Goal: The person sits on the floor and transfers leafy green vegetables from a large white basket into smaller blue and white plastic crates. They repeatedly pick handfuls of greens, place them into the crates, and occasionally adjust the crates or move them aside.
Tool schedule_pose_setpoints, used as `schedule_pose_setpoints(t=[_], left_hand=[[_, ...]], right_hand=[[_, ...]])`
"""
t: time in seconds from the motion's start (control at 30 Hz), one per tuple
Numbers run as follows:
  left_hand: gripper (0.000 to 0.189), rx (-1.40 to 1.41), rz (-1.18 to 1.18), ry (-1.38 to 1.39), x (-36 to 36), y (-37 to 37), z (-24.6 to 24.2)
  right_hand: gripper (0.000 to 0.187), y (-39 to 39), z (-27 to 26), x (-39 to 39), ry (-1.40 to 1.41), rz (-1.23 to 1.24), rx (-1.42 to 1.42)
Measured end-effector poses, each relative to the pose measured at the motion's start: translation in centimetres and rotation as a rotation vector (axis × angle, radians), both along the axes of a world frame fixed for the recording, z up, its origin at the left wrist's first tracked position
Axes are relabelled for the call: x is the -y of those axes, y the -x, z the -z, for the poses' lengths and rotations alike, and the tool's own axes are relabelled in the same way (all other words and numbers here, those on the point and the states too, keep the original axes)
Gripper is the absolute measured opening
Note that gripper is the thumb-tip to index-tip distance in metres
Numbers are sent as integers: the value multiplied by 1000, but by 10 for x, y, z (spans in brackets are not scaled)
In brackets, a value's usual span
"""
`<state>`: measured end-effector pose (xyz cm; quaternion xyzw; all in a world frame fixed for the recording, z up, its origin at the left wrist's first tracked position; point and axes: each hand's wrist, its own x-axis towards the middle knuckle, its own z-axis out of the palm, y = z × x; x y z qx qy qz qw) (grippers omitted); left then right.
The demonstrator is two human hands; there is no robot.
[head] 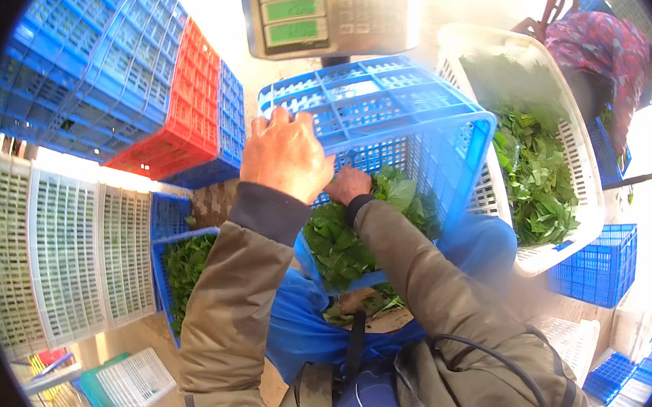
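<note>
A blue plastic crate (448, 127) stands tilted in front of me, its open side facing me, with green leafy vegetables (336, 244) lying in its lower part. My left hand (286, 157) is on the crate's upper left rim, fingers bent over the edge. Lower and to the right of it, my right hand (350, 183) reaches inside, close above the leaves; its fingers are mostly hidden, so whether it holds any leaves is unclear. Just beyond the crate stands a digital scale display (325, 12) with green screens.
A white crate (585, 178) of leaves stands at the right, near a bending person in a patterned top (599, 47). Stacked blue and red crates (192, 98) rise at the left, above white crates (66, 252). Another blue crate (159, 272) with leaves is beside my left arm.
</note>
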<state>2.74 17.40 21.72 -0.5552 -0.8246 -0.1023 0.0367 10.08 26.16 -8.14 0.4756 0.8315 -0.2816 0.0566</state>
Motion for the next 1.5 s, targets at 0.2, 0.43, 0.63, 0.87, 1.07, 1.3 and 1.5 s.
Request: schedule_pose_setpoints(t=[0.2, 0.43, 0.63, 0.87, 1.07, 1.3, 1.5], left_hand=[[47, 47, 76, -37, -13, 3, -1], [49, 12, 69, -67, -6, 10, 10], [45, -10, 114, -50, -16, 13, 8], [43, -30, 89, -25, -3, 28, 15], [44, -33, 113, -17, -6, 29, 13], [45, -29, 117, 11, -2, 27, 8], [47, 9, 120, 15, -8, 29, 7]], right_hand=[[55, -14, -29, -28, 50, -117, 0], [85, -116, -40, 81, -250, -649, -174], [92, -125, -21, 88, -296, -633, -292], [48, -256, -205, -69, -584, -71, -947], [105, -378, -108, -219, -314, 248, -73], [74, -324, -35, -264, -200, 169, 186], [42, -331, -25, -282, -219, 158, 109]])
